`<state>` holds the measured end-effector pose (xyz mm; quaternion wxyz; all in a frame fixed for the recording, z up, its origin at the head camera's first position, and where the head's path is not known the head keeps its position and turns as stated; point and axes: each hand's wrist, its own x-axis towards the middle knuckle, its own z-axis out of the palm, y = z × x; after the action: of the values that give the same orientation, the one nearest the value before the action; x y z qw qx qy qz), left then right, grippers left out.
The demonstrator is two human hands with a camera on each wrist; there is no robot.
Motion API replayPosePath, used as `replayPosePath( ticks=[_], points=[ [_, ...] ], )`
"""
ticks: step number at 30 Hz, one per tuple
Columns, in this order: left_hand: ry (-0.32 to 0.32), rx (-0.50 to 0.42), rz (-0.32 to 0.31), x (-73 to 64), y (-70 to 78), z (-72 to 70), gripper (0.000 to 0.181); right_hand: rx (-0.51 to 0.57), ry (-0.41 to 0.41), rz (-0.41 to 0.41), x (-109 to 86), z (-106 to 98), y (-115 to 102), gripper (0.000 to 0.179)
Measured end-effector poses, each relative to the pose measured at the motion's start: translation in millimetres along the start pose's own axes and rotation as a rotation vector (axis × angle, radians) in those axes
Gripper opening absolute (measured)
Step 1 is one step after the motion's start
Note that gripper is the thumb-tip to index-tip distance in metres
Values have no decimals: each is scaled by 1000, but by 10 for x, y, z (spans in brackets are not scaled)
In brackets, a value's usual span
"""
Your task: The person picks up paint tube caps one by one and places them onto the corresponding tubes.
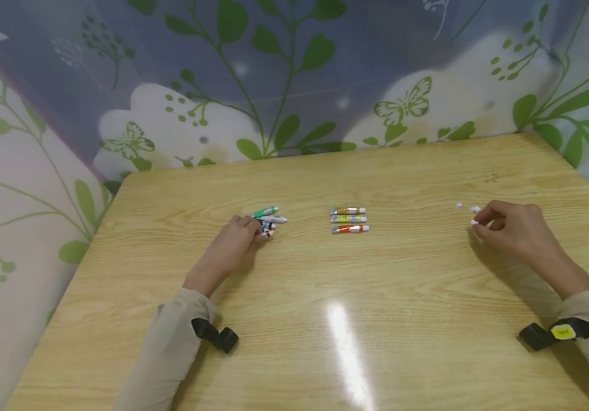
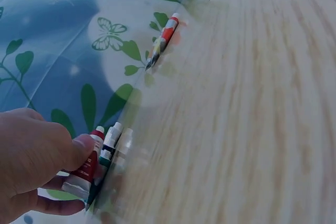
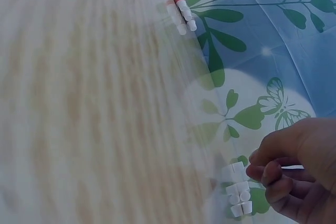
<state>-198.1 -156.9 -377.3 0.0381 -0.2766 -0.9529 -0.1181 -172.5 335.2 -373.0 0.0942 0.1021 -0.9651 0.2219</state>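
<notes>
In the left wrist view my left hand (image 2: 37, 161) grips a dark red paint tube (image 2: 90, 163) between thumb and fingers, its white cap pointing up. Beside it lie other paint tubes (image 2: 107, 145). From above, the left hand (image 1: 230, 242) is at the left end of that small pile, where a green tube (image 1: 265, 212) and a white one (image 1: 274, 219) stick out. My right hand (image 1: 520, 231), at the table's right, pinches a small white cap-like piece (image 3: 237, 171) at its fingertips. Close by stand more such white pieces (image 3: 240, 198).
Three paint tubes lie stacked in a row mid-table: a gold one (image 1: 348, 210), a yellow one (image 1: 348, 218) and a red one (image 1: 350, 229). The wooden table (image 1: 294, 297) ends at the back against a leaf-patterned cloth (image 1: 284, 74). A bright light streak reflects near the front.
</notes>
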Motion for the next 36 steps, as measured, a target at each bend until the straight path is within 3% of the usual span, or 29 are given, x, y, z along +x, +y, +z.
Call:
replayPosePath(
  ticks=[6,13,20,26,31,36],
  points=[
    [-3,-96,-11,10,61,-56,13,18,37,-45,-11,-3,-40,5],
    [5,-81,37,49,224,-138,14,96,82,-115,-28,13,-203,9],
    [11,-54,51,50,352,-220,16,103,90,-172,-39,24,-329,11],
    [46,-46,113,56,482,-281,15,126,100,-221,-59,12,-458,14],
    [62,-37,165,42,680,-394,17,232,94,-229,-112,-12,-649,13],
    [111,-20,256,16,917,-546,16,348,83,-238,-186,-74,-891,20]
  ],
)
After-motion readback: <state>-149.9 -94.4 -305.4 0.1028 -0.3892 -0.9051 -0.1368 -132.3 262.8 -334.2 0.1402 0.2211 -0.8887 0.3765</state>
